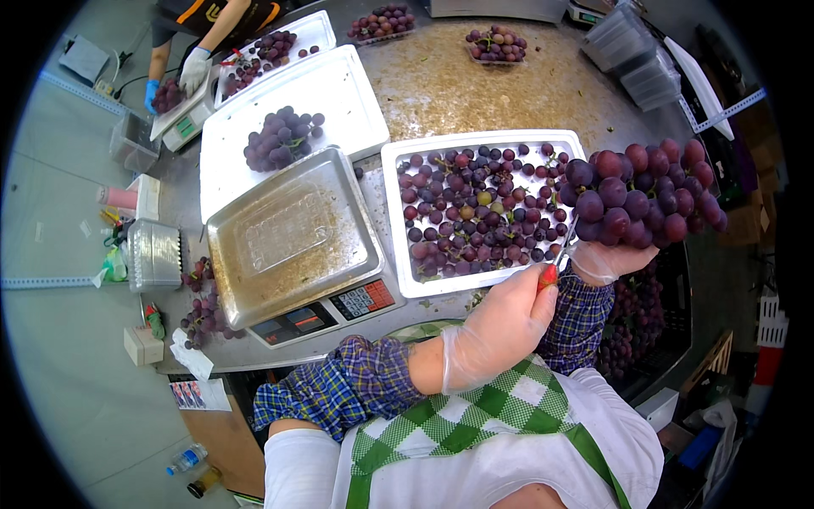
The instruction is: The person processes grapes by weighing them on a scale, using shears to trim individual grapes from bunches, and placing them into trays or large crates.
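My left hand (500, 327), in a clear plastic glove, is closed around the red handle of small scissors (549, 275). Their thin metal blades point up at the near side of a large bunch of purple-red grapes (644, 195). That bunch rests on my right hand (615, 261), also gloved, which cups it from below; most of its fingers are hidden by the fruit. Beside the bunch on the left lies a white foam tray (392, 212) full of loose grapes (475, 204), mostly dark purple, a few greenish.
Left of the tray stands a scale with a metal pan (229, 280) holding a clear plastic box (288, 231). Behind it, a grape bunch (282, 138) lies on a white foam lid (356, 102). A co-worker's gloved hands (194, 71) handle grapes at another scale (188, 119). Stacked clear boxes (632, 59) stand far right.
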The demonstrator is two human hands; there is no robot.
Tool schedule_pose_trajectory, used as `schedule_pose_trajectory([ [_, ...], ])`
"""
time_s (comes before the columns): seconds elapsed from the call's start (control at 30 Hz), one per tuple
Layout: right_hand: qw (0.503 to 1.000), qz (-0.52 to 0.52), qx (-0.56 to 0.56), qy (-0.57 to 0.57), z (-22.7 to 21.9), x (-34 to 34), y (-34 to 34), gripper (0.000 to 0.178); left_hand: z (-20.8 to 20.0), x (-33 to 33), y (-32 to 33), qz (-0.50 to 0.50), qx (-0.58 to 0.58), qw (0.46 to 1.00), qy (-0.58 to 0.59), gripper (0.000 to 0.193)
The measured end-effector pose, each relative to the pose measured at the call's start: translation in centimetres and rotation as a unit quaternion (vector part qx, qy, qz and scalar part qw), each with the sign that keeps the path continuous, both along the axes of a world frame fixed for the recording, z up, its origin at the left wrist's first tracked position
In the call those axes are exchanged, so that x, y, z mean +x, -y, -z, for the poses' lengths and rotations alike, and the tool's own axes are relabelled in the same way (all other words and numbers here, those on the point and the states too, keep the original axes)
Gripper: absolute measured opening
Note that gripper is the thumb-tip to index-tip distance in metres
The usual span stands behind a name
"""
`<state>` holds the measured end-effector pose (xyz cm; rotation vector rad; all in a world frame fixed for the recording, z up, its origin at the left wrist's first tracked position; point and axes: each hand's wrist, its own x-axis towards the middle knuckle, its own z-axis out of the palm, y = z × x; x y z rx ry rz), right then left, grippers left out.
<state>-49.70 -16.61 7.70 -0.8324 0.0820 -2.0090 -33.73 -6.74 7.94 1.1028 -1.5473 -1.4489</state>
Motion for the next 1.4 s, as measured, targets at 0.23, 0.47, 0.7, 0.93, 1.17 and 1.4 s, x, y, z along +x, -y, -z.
schedule_pose_trajectory([
  [0.23,0.998,0.053,0.023,-0.039,-1.0,0.3,0.8,0.044,-2.1,1.8,0.7,0.098,0.245,0.956,-0.127,0.025],
  [0.47,0.989,0.098,0.071,-0.091,-0.2,0.8,1.2,0.042,-0.4,2.9,0.0,0.097,0.262,0.947,-0.159,0.030],
  [0.7,0.978,0.132,0.095,-0.133,0.2,1.0,1.4,0.040,-2.6,4.6,1.1,0.117,0.286,0.947,-0.091,0.032],
  [0.93,0.943,0.189,0.151,-0.230,1.5,1.4,0.1,0.039,-1.9,4.3,3.8,-0.046,0.115,0.984,-0.127,0.073],
  [1.17,0.828,0.228,0.177,-0.480,5.3,0.3,-3.0,0.048,-0.9,2.3,4.3,-0.089,0.104,0.989,-0.063,0.062],
  [1.4,0.949,0.010,0.258,-0.180,7.3,0.0,-3.7,0.045,-0.8,2.7,4.5,-0.081,0.098,0.992,-0.009,0.050],
])
